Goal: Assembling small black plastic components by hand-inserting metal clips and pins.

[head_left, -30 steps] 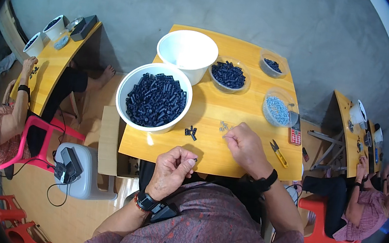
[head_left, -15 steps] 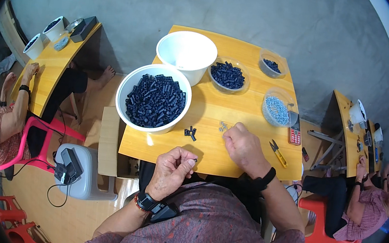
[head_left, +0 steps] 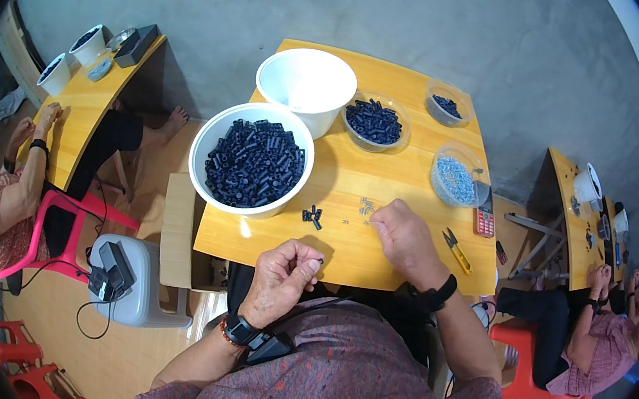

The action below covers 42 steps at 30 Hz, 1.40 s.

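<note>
Over the table's front edge, my left hand (head_left: pixel 284 281) is closed, thumb against curled fingers. A small dark piece is pinched there, mostly covered by the fingertips. My right hand (head_left: pixel 407 243) is closed in a pinch just above the wood; anything between its fingertips is too small to make out. Beside them lies a scatter of small silvery pieces (head_left: pixel 367 206), with a single one (head_left: pixel 345 221) apart to the left. A few short black tubular pieces (head_left: pixel 312 216) lie in a small group on the table, ahead of my left hand.
A white bucket (head_left: pixel 196 162) of black tubular pieces stands at left, another white bucket (head_left: pixel 267 75) behind it. Clear tubs hold black pieces (head_left: pixel 376 121), (head_left: pixel 447 106) and silvery ones (head_left: pixel 456 180). Yellow thread snips (head_left: pixel 458 254) and a red phone (head_left: pixel 484 221) lie right. Co-workers sit at both sides.
My right hand has shifted slightly to the right, and a single silvery piece now shows on the table to its left. My left hand stays nearly in place, its dark piece less visible.
</note>
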Each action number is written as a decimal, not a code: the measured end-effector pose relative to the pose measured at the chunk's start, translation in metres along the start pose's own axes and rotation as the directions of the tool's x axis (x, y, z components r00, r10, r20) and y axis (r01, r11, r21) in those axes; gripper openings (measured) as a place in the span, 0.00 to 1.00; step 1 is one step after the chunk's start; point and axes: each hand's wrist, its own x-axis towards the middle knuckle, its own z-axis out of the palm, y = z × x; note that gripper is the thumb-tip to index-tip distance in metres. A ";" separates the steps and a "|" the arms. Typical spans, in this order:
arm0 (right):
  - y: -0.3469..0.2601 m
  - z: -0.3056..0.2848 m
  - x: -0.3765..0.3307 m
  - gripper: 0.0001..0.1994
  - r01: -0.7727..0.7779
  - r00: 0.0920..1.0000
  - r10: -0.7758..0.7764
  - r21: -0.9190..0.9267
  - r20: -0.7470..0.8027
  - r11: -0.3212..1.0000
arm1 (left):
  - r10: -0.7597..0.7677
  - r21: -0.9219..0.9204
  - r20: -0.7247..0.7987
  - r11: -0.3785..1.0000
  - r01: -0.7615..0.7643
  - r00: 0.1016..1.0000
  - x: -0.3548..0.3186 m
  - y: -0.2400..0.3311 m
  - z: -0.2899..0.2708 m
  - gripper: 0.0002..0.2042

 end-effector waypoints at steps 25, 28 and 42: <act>-0.007 0.014 0.044 0.04 0.040 0.996 -0.030 -0.114 0.089 0.993 | 0.039 0.010 0.000 0.999 -0.039 0.999 0.001 -0.005 -0.001 0.05; -0.005 0.017 0.043 0.01 0.011 0.997 -0.005 -0.083 0.075 0.996 | 0.022 0.018 0.008 1.000 -0.022 1.000 0.002 -0.004 -0.001 0.05; -0.024 -0.026 0.023 0.01 -0.155 0.973 0.219 0.510 -0.067 0.846 | -0.012 -0.118 -0.051 0.993 0.006 0.999 0.001 -0.003 -0.001 0.05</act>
